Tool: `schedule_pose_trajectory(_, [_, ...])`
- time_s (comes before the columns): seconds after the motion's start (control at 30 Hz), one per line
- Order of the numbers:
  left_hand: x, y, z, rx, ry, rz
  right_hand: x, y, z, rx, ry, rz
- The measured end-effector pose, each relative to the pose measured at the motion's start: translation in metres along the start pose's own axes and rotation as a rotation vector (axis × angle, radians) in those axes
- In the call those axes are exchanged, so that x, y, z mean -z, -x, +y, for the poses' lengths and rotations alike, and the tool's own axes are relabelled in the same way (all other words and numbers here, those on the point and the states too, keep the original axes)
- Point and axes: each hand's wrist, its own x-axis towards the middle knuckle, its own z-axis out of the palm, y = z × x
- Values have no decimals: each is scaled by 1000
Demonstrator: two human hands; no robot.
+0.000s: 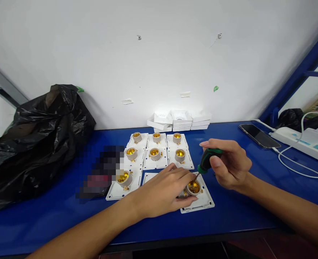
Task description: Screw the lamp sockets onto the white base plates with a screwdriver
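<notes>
My right hand (230, 165) is closed around the green and black handle of a screwdriver (209, 158). Its shaft slants down to the left, and the tip goes into or beside a brass-lined lamp socket (194, 187); exactly where it ends is hard to see. That socket sits on a square white plate (202, 203) near the table's front. With fingers and thumb on either side, my left hand (172, 187) grips the socket. Part of another white plate (149, 176) shows behind this hand. Further back, several white plates with lamp sockets (155, 154) lie in rows.
White covers (181, 120) are stacked against the wall. A black plastic bag (40, 140) fills the left side of the blue table (229, 221). On the right lie a phone (258, 136), a white power strip (304, 142) and loose white cables. A blurred dark patch borders the left plates.
</notes>
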Motion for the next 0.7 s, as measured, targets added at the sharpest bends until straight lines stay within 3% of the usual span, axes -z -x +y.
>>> schedule_pose_trajectory(0.2, [3, -1, 3, 2, -19, 4, -1, -5, -2, 56, -1, -6])
schedule_pose_trajectory(0.7, [3, 0, 4, 40, -7, 26, 3, -7, 2, 45, 47, -3])
